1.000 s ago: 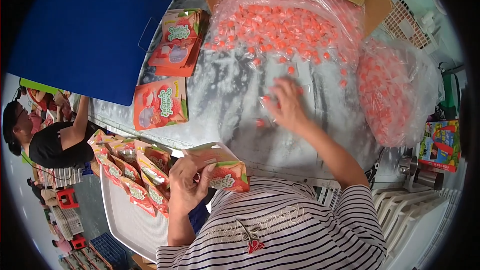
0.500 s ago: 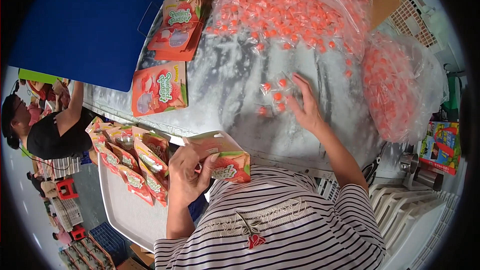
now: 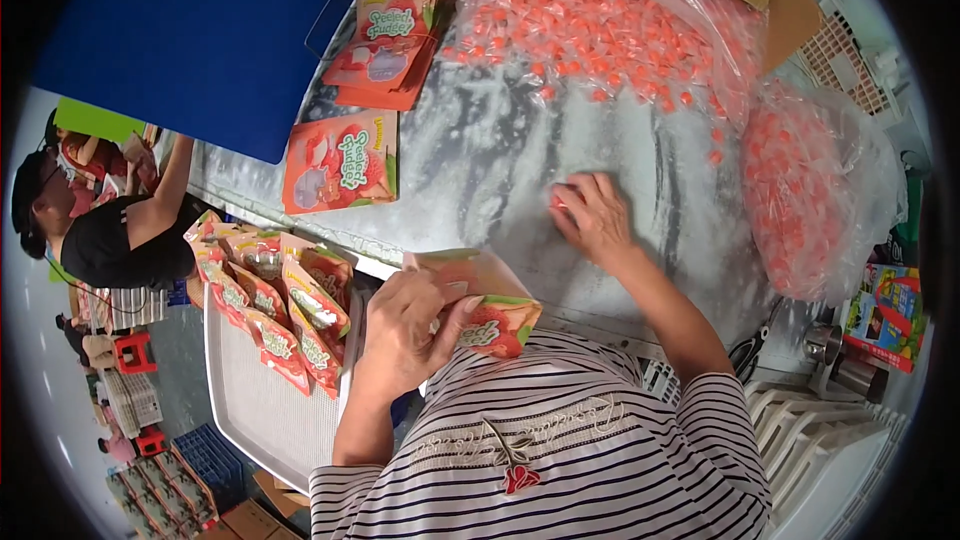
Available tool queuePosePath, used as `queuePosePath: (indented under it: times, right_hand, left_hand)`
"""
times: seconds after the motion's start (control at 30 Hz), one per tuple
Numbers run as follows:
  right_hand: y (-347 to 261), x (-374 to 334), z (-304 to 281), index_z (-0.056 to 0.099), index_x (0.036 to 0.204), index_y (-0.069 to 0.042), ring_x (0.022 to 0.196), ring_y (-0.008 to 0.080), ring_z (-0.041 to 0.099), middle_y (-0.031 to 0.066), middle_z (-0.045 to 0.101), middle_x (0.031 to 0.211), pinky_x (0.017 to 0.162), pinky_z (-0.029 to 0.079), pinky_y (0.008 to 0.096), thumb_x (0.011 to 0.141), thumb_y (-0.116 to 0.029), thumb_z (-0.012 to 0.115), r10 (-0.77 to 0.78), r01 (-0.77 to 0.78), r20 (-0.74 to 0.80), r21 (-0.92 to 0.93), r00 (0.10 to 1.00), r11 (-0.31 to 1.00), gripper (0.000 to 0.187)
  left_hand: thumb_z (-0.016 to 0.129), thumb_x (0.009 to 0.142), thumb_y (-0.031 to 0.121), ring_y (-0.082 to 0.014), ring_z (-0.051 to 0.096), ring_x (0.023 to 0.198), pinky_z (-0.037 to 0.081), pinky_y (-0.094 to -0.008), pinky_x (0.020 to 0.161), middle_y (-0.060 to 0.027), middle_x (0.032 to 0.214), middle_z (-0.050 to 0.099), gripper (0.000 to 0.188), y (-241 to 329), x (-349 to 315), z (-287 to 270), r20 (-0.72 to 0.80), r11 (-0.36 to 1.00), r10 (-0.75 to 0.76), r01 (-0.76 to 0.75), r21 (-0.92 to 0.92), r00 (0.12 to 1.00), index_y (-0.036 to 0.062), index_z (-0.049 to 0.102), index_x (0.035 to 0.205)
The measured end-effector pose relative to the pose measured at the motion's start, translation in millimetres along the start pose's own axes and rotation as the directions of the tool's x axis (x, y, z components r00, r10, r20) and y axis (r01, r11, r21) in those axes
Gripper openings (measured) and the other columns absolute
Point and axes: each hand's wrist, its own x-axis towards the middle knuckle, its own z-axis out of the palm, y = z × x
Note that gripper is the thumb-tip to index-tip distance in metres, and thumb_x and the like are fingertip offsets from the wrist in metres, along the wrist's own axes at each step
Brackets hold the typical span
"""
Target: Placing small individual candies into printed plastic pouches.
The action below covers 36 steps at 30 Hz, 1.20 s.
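Observation:
My left hand [image 3: 400, 340] grips a red and green candy pouch [image 3: 508, 316] in front of my striped shirt, its mouth spread apart. Over the grey tabletop, my right hand [image 3: 600, 223] has its fingers curled in around wrapped red candies [image 3: 557, 201]; most of them are hidden under the palm. Farther back lies a large heap of the same candies [image 3: 600, 35] in clear wrappers, spilling from a pink-tinted plastic bag. Flat pouches [image 3: 345, 165] lie left of my hands, and a banded stack of pouches [image 3: 388, 45] sits behind them.
A pale tray [image 3: 255, 410] at the left carries several filled pouches [image 3: 285, 305]. Beyond it works another person [image 3: 125, 230]. A blue board [image 3: 200, 30] covers the far left. On the right stand a full clear bag of candies [image 3: 800, 210] and a metal cup [image 3: 823, 343].
My right hand has closed over the several loose candies that lay beside its fingers. My left hand still holds the pouch. The whole view has shifted slightly.

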Motion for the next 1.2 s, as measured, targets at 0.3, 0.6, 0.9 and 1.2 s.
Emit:
queuePosePath:
  times: [0.3, 0.6, 0.9, 1.2]
  right_hand:
    - [-7.4, 24.6, -58.4, 0.067, 0.098, -0.006, 0.056, 0.0058, 0.047, -0.0009, 0.058, 0.076, 0.047, 0.036, 0.0218, 0.091, -0.026, 0.064, 0.634, -0.574, 0.407, 0.815, 0.658, 0.073, 0.021]
    - [-92.9, 76.8, -84.4, 0.062, 0.108, 0.0, 0.081, 0.0119, 0.06, 0.005, 0.063, 0.096, 0.062, 0.047, 0.0234, 0.096, -0.023, 0.056, 0.406, -0.306, 0.391, 0.916, 0.826, -0.26, 0.027]
    - [-85.0, 55.8, -81.3, 0.055, 0.116, 0.002, 0.097, 0.0125, 0.061, 0.0092, 0.065, 0.104, 0.083, 0.049, 0.0286, 0.096, -0.012, 0.052, 0.17, -0.367, 0.335, 0.905, 0.927, 0.215, 0.024]
    - [-88.4, 54.6, -83.6, 0.051, 0.123, 0.001, 0.098, 0.0125, 0.058, 0.0099, 0.062, 0.111, 0.09, 0.046, 0.0286, 0.096, -0.005, 0.049, 0.187, -0.294, 0.227, 0.762, 0.956, 0.576, 0.027]
  left_hand:
    - [0.073, 0.077, 0.007, -0.0294, 0.056, 0.063, 0.046, -0.0379, 0.059, -0.0101, 0.075, 0.06, 0.014, 2.8, 31.5, 10.4, 0.02, 0.986, 0.165, -0.164, -0.035, 0.986, 0.0027, 0.063, 0.086]
    - [0.074, 0.077, 0.011, -0.0313, 0.059, 0.073, 0.048, -0.0392, 0.066, -0.0114, 0.081, 0.059, 0.019, 12.3, 34.3, 21.7, 0.098, 0.974, 0.228, -0.226, -0.031, 0.969, 0.0008, 0.06, 0.085]
    - [0.072, 0.078, 0.007, -0.0318, 0.058, 0.074, 0.048, -0.04, 0.068, -0.0117, 0.081, 0.059, 0.016, 9.0, 34.2, 20.9, 0.103, 0.981, 0.184, -0.177, -0.078, 0.977, 0.0002, 0.062, 0.089]
    - [0.073, 0.076, 0.005, -0.0314, 0.058, 0.073, 0.049, -0.0402, 0.068, -0.0113, 0.08, 0.058, 0.017, 12.0, 33.1, 32.6, 0.079, 0.966, 0.238, -0.227, -0.123, 0.968, 0.0012, 0.063, 0.089]
